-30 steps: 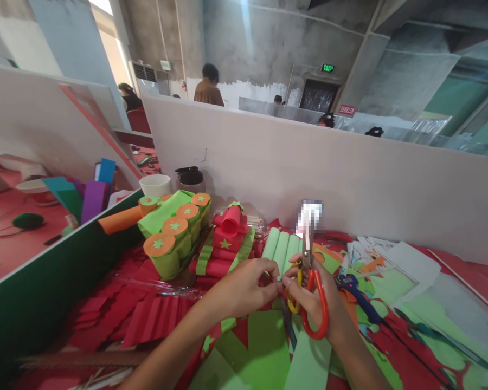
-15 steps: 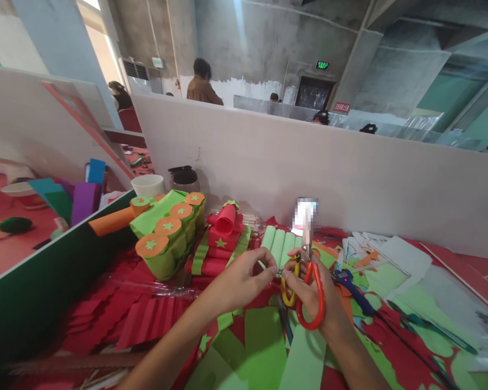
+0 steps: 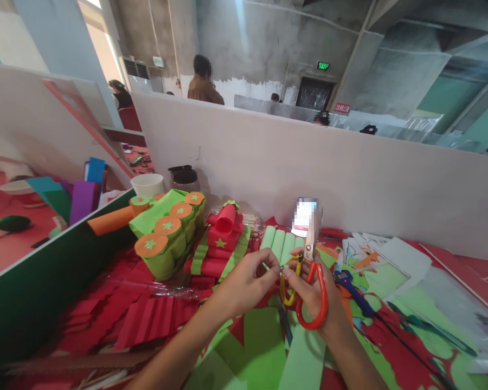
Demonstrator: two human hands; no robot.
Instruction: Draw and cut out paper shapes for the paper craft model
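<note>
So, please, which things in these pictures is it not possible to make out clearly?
All in the head view:
1. What the small piece is: too small, partly covered by the left hand and right hand.
2. What the bright screen shows: pixelated; the scissors cross its side.
3. The near ends of the pale green rolls: behind the hands.
4. The base of the dark-lidded jar: behind the green paper model.

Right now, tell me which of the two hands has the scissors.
The right hand: it carries the scissors, blades pointing up and away from the wearer. The left hand, close beside it, has no scissors.
</note>
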